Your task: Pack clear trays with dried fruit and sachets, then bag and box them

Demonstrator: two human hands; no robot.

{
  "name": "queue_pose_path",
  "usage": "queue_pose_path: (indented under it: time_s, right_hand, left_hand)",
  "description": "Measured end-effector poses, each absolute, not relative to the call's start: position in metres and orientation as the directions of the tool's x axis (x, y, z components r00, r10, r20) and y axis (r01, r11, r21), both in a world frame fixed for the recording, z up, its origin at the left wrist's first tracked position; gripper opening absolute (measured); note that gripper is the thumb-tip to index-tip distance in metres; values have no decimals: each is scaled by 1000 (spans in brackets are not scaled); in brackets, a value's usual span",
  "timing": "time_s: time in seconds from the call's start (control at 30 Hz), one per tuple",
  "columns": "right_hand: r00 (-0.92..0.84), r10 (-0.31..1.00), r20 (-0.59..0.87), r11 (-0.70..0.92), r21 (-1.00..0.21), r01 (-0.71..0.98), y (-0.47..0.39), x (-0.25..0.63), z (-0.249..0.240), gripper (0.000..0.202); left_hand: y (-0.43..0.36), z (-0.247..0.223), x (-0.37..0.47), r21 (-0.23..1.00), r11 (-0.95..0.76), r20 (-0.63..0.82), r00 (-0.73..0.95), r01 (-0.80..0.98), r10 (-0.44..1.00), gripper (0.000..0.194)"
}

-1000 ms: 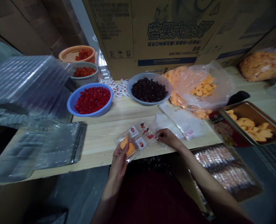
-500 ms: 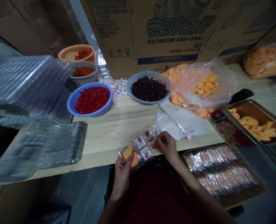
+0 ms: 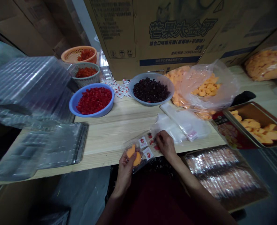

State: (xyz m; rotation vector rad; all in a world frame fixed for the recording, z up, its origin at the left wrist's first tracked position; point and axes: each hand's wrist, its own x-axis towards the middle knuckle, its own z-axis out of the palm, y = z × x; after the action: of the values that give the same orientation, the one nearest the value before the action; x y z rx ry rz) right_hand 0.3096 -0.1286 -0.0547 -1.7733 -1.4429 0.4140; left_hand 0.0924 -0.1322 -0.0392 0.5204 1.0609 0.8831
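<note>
1. Clear plastic forms the tray (image 3: 135, 139), which lies in view across the middle of the near edge of the table (image 3: 110, 136), its lower rim reaching past that edge. Orange sweets (image 3: 137, 159) fill its left end, two sachets (image 3: 148, 153) its middle, red bits (image 3: 157, 147) and dark ones its right end.
2. The left hand (image 3: 126, 165) grips the tray's near left corner, thumb on top beside the orange sweets, other fingers partly hidden.
3. The right hand (image 3: 165, 144) is at the tray's right end, fingers bent and tips drawn in by the red bits; I cannot tell whether they pinch anything.
4. The widest room is leftward: pale wood runs from the tray to the stacked trays (image 3: 61, 147) by the left part of the near edge, and back to the blue bowl (image 3: 95, 114).
5. Room is tight behind the right hand, where flat bags (image 3: 173, 126) lie close to the tray.
6. Toward the rear edge, the grey bowl (image 3: 150, 103) stands beside a sack (image 3: 194, 76); a big box (image 3: 119, 31) rises behind.
7. Near the right end of the near edge sits a tin (image 3: 229, 131); a carton (image 3: 251, 200) lies below that edge.
</note>
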Motion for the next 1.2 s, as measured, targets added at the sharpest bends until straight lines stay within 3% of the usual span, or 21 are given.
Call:
queue_pose_path:
  time_s: [0.13,0.37,0.6,0.87,1.0,1.2]
  right_hand:
    - [200,929,311,111,-751,651,-136,305,-48,19]
    - [241,936,257,3,-691,723,-128,306,-58,16]
    - [102,935,338,145,-630,763,-124,295,-49,22]
    - [333,896,294,-117,-566,816,-170,325,-47,15]
    - [316,907,277,-84,-616,783,-182,315,-42,17]
    - [154,947,281,94,-703,705,-176,269,-38,19]
  left_hand:
    - [-132,-39,94,748,567,-531,202,-344,823,49]
    - [-136,-41,102,736,572,-530,217,-363,820,60]
    - [-135,-44,112,719,566,-525,220,-404,823,53]
    - [-131,-42,124,601,634,-589,266,-487,763,58]
    - [-132,-40,135,607,620,-573,266,-497,775,52]
    - [-130,-37,157,744,503,-452,225,-439,863,44]
